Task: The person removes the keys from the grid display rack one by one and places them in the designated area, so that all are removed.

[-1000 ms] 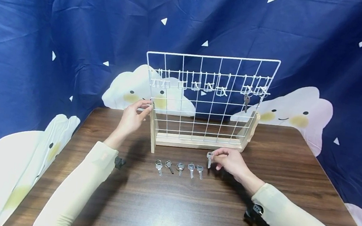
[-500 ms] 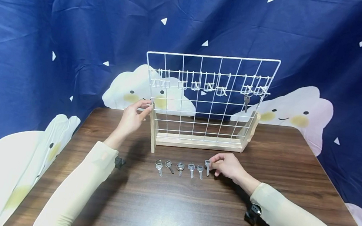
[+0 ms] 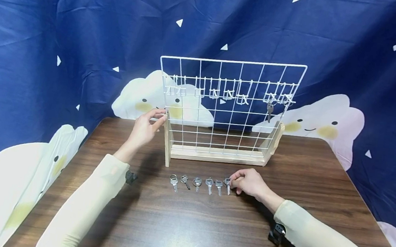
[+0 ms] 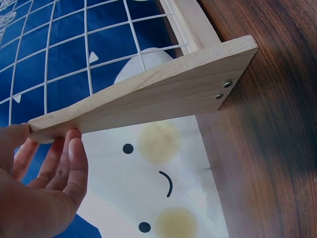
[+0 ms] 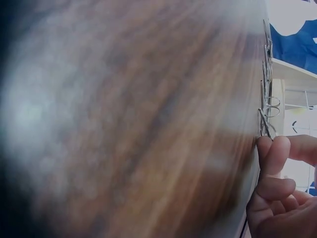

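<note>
My left hand [image 3: 146, 129] holds the upper end of the wooden side support [image 4: 163, 91] of a white wire grid rack [image 3: 220, 122]. In the left wrist view its thumb lies on one side of the wood and its fingers on the other. With thumb and fingertips my right hand [image 3: 251, 182] pinches a silver key [image 3: 228, 188] at the right end of a row of keys. That key is low over or on the tabletop; contact is hard to tell. Several other keys, such as the leftmost key [image 3: 174, 183], lie left of it, some with rings.
White hooks [image 3: 228, 95] line the grid's upper part. A dark key [image 3: 269, 112] hangs by its ring from a hook on the right. A wooden base bar [image 3: 216, 155] runs behind the row of keys on the brown table [image 3: 142, 223]. Behind stands a blue curtain [image 3: 121, 21].
My right hand has lowered the key and brought it nearer the front, in line with the row, still pinching it. The left hand has stayed on the wooden support.
</note>
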Action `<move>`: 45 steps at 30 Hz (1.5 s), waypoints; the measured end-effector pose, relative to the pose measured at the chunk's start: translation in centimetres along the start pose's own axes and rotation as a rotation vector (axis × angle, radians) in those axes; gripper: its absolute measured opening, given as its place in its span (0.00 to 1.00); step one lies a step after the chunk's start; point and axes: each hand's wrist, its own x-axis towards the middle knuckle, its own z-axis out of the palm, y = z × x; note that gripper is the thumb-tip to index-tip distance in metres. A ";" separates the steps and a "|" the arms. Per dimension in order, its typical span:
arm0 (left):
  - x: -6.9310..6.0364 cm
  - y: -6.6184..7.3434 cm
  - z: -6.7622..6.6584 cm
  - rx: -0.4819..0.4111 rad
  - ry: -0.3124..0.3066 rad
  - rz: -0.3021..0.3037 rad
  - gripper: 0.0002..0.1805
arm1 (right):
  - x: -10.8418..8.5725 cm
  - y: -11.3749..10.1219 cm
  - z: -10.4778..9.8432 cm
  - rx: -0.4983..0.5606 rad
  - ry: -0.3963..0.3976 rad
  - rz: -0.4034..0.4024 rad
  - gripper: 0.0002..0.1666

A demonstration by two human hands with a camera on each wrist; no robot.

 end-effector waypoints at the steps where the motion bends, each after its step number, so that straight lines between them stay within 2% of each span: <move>1: 0.0 0.0 0.0 -0.003 0.000 0.000 0.18 | 0.0 0.0 -0.1 -0.008 0.002 -0.001 0.08; 11: 0.1 0.1 0.0 -0.009 0.001 -0.002 0.18 | 0.0 0.2 -0.4 -0.054 0.015 -0.008 0.08; 19: 0.0 0.1 0.0 -0.017 -0.006 -0.013 0.18 | -0.1 0.4 -0.7 -0.024 0.000 -0.001 0.11; 27: 0.0 0.1 0.0 -0.029 -0.007 -0.013 0.18 | -0.6 -0.3 -1.3 0.007 -0.024 -0.037 0.14; 35: 0.0 0.0 0.0 -0.028 -0.009 -0.008 0.19 | -0.6 -0.5 -2.0 0.007 -0.007 -0.054 0.13; 40: 0.0 0.0 0.0 -0.006 -0.009 -0.010 0.19 | -0.5 -0.6 -2.6 0.036 0.002 -0.046 0.15; 45: 0.0 0.0 0.0 -0.012 -0.007 -0.010 0.18 | -0.7 -1.3 -3.4 0.019 0.021 -0.064 0.18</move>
